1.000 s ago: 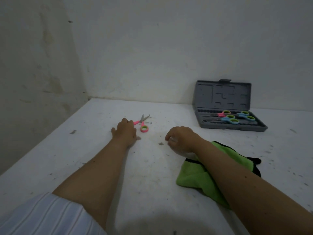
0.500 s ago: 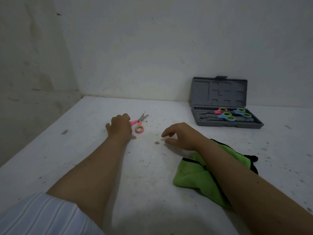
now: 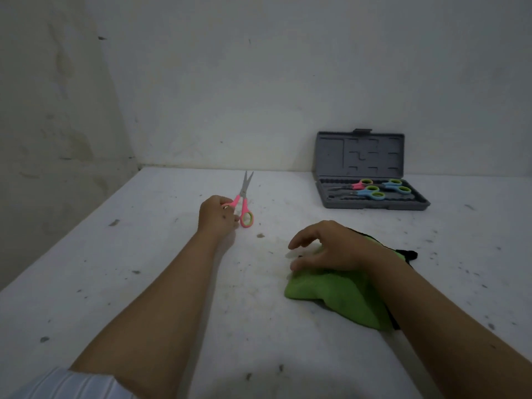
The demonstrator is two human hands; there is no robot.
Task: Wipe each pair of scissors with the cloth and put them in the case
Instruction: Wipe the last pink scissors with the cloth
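My left hand [image 3: 216, 216] grips one pink handle of a pair of pink scissors [image 3: 244, 200]; the blades point up and away, slightly parted. The crumpled green cloth [image 3: 334, 290] lies on the table to the right. My right hand [image 3: 331, 246] rests on the cloth's far-left edge, fingers spread, thumb against the cloth. An open grey case [image 3: 371, 203] stands at the back right, lid upright. Inside it lie one pink pair of scissors [image 3: 361, 184] and two blue pairs [image 3: 371, 194].
The white table [image 3: 172, 283] is speckled with dark crumbs and meets a wall at the back and at the left. A white striped sleeve [image 3: 69, 384] shows at the bottom left.
My left hand has closed on the pink scissors and lifted them so the blades point upward. My right hand has drawn back from the table onto the green cloth.
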